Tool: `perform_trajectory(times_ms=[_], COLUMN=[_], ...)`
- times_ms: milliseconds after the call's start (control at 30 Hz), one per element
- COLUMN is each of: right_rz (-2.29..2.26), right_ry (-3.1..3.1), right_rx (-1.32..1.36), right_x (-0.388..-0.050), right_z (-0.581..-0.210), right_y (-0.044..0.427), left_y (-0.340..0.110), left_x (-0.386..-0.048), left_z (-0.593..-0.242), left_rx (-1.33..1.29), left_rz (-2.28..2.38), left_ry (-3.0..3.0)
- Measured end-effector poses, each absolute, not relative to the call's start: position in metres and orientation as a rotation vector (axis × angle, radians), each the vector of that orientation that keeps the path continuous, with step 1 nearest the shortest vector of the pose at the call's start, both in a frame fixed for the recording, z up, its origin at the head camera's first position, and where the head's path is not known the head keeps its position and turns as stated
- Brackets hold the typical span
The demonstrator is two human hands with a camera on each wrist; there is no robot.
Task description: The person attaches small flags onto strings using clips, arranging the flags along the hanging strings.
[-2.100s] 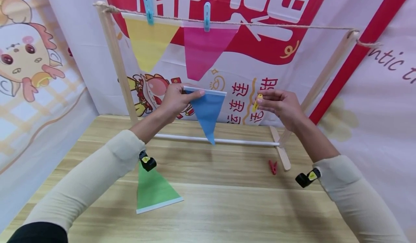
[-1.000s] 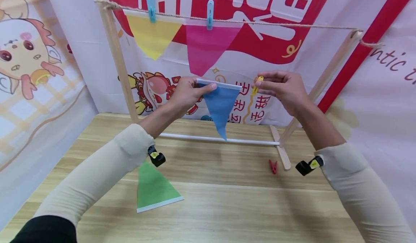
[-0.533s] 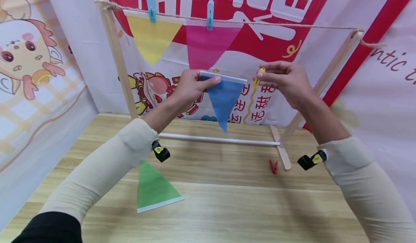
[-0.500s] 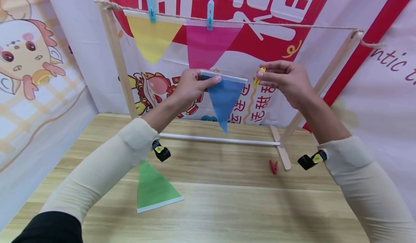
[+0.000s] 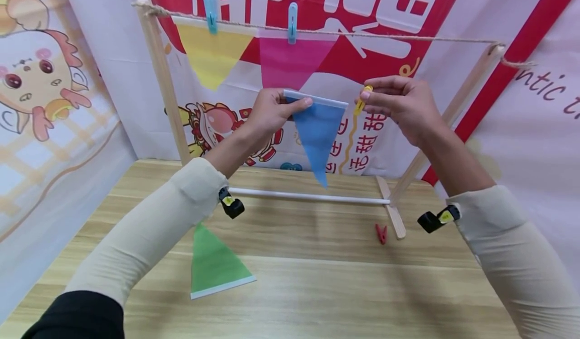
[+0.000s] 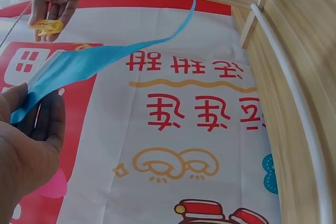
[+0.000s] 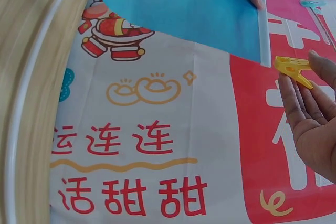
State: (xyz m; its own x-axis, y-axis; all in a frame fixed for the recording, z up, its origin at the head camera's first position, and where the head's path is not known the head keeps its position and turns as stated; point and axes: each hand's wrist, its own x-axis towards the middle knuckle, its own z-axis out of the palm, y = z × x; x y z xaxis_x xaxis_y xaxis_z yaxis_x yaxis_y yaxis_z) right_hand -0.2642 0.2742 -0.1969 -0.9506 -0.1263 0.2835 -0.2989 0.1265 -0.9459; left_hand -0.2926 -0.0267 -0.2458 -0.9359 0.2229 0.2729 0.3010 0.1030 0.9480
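Observation:
My left hand (image 5: 271, 111) pinches a blue triangular pennant (image 5: 319, 132) by its white top edge, thumb in front, with the tip hanging down. To its right, my right hand (image 5: 405, 105) holds a yellow clothespin (image 5: 362, 100) between thumb and fingers. In the right wrist view the clothespin (image 7: 294, 69) is close to the pennant's white edge (image 7: 265, 30) but apart from it. Both hands are below a twine line (image 5: 385, 37). On that line hang a yellow pennant (image 5: 213, 52) and a pink pennant (image 5: 294, 59), each under a light blue clothespin (image 5: 292, 22).
A green pennant (image 5: 217, 263) lies on the wooden table (image 5: 317, 298) at the front left. Near the right foot (image 5: 391, 213) of the wooden frame lies a red clothespin (image 5: 381, 234). A white rod (image 5: 312, 197) runs low between the frame's posts. Printed cloth hangs behind.
Both hands have risen toward the line and shifted right, carrying the blue pennant and the yellow clothespin. The hung pennants, the green pennant and the red clothespin stay in place.

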Motion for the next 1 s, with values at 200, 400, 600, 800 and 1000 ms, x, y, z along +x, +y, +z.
perform_trajectory(times_ms=[200, 400, 600, 800, 1000], right_rz=[1.936, 1.938, 1.940, 1.941, 1.959], right_ry=[-2.240, -2.222, -2.215, -2.199, -2.135], right_rx=[0.437, 0.461, 0.459, 0.459, 0.520], right_x=[-0.263, -0.262, -0.262, -0.264, -0.264], right_z=[-0.189, -0.181, -0.173, -0.168, -0.168], right_y=[0.275, 0.273, 0.272, 0.272, 0.271], left_y=[-0.023, -0.018, -0.010, 0.003, 0.014], left_x=[-0.295, -0.294, -0.291, -0.287, -0.284], left_z=[-0.237, -0.228, -0.224, -0.219, -0.211], left_rx=[-0.569, -0.592, -0.559, -0.559, -0.593], left_rz=[-1.990, -1.996, -1.985, -2.009, -2.040], left_ry=[-2.287, -2.292, -2.306, -2.269, -2.177])
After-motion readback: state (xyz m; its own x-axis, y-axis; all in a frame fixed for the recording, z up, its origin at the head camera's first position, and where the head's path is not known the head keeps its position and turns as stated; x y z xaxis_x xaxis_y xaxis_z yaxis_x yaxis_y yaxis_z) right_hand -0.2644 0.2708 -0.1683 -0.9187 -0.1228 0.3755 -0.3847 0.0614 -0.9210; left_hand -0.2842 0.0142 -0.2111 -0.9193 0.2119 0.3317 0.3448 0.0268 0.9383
